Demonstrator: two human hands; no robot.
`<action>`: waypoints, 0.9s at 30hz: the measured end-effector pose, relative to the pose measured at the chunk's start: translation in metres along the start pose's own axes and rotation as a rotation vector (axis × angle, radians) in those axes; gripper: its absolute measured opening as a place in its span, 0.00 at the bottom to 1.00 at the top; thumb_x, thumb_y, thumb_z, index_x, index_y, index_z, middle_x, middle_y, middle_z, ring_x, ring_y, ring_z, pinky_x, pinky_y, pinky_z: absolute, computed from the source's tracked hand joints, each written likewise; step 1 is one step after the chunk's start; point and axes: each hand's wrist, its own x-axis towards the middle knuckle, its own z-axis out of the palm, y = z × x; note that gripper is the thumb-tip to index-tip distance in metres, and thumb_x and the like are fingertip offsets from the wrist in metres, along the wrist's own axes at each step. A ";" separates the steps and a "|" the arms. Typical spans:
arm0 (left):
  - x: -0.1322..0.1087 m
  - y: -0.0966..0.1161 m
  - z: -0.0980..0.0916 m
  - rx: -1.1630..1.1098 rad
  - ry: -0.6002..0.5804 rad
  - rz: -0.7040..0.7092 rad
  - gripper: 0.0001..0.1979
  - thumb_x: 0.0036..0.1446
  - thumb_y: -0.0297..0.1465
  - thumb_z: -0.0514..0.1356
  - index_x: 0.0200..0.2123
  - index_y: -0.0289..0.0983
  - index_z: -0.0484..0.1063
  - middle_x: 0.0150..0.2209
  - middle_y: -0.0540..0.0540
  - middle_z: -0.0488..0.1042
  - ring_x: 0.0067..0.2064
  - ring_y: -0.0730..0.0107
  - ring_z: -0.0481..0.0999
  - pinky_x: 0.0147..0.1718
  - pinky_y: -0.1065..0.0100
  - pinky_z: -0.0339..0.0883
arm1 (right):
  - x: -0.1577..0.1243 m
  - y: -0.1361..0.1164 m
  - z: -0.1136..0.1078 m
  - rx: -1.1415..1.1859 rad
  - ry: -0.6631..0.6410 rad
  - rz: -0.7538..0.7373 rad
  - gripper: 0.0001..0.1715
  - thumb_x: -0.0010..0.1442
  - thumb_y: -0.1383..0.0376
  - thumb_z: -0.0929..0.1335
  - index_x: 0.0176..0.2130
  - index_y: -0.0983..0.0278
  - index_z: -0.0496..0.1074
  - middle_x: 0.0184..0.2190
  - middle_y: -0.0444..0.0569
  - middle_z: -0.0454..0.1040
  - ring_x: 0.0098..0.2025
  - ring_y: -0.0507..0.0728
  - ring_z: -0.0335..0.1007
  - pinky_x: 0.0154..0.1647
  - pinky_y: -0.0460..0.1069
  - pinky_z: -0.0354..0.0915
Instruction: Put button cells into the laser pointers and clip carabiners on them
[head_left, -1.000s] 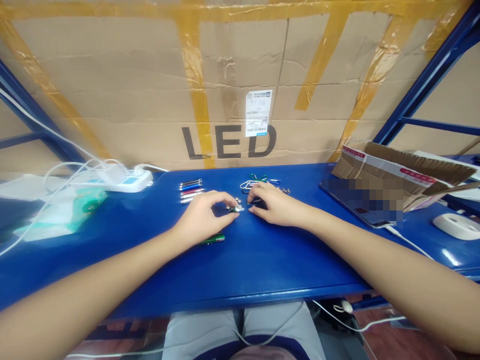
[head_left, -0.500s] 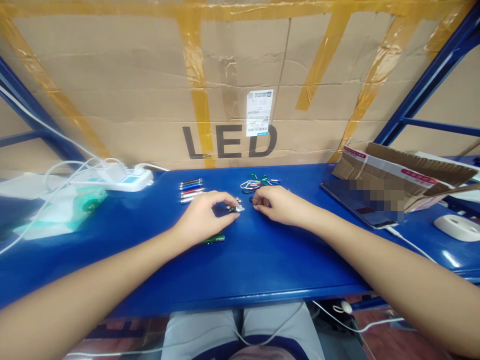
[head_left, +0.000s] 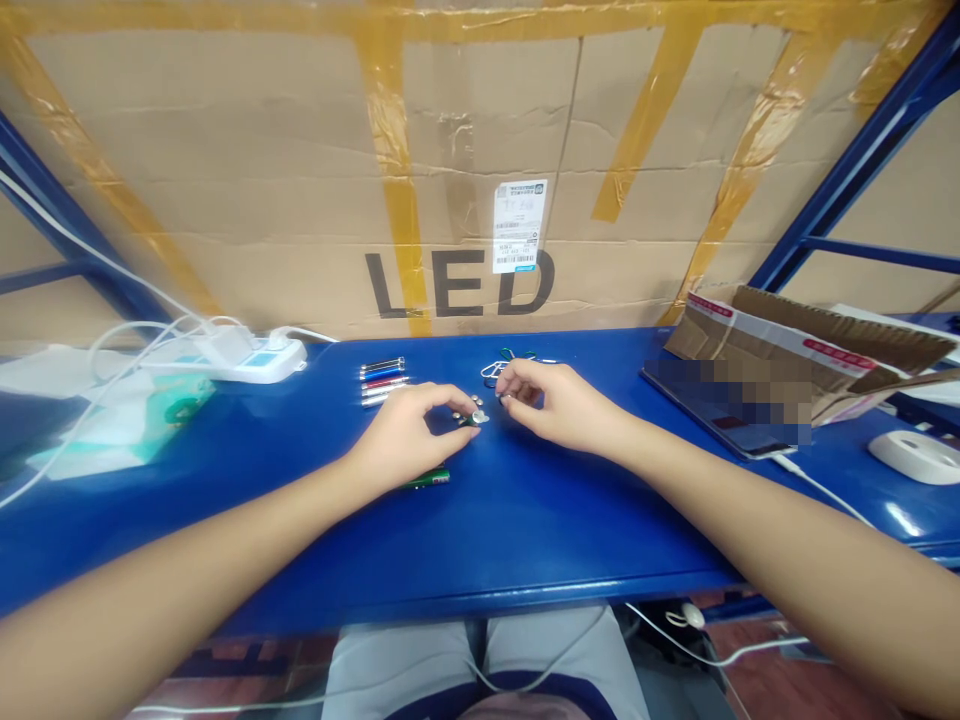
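Observation:
My left hand (head_left: 409,430) has its thumb and index finger closed around a small shiny silver piece (head_left: 479,416). A few tiny round metal pieces (head_left: 457,414) lie by its fingertips. My right hand (head_left: 551,398) is just to the right, fingers curled, with a small dark bit at the fingertips that is too small to name. Behind it, coloured loops (head_left: 495,372) that look like small clips are partly covered. Slim metallic tubes (head_left: 382,375) in several colours lie in a row beyond my left hand. Under that hand a green tube (head_left: 429,479) pokes out.
On the right, a phone (head_left: 720,415) leans against an open cardboard box (head_left: 795,330), near a white oval object (head_left: 915,456). A white power strip (head_left: 262,362) with cables and a green-white packet (head_left: 142,415) are left. A big LED carton (head_left: 300,180) backs the blue table (head_left: 562,530).
My right hand has shifted slightly left and its fingers have lifted, covering more of the coloured loops. The left hand stays in place with the silver piece.

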 end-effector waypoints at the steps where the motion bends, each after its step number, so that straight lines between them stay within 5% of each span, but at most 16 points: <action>1: 0.000 0.000 0.000 0.000 -0.001 0.003 0.05 0.53 0.31 0.66 0.36 0.40 0.78 0.38 0.48 0.82 0.42 0.62 0.80 0.47 0.61 0.73 | 0.000 -0.001 0.000 0.007 0.009 -0.009 0.06 0.58 0.69 0.66 0.37 0.63 0.72 0.30 0.45 0.77 0.31 0.53 0.72 0.35 0.49 0.68; 12: 0.000 -0.002 0.001 -0.010 -0.017 -0.007 0.06 0.54 0.31 0.66 0.37 0.40 0.78 0.39 0.48 0.82 0.42 0.63 0.80 0.47 0.61 0.72 | -0.002 -0.010 0.001 0.058 0.016 -0.071 0.07 0.62 0.65 0.67 0.36 0.63 0.76 0.36 0.48 0.80 0.36 0.55 0.75 0.42 0.51 0.70; 27: 0.000 -0.003 0.002 -0.010 -0.011 0.002 0.06 0.54 0.31 0.66 0.37 0.40 0.78 0.39 0.49 0.82 0.42 0.65 0.80 0.47 0.64 0.72 | -0.001 -0.009 0.007 0.326 0.034 0.038 0.10 0.60 0.62 0.69 0.40 0.65 0.77 0.38 0.51 0.80 0.37 0.54 0.75 0.43 0.53 0.73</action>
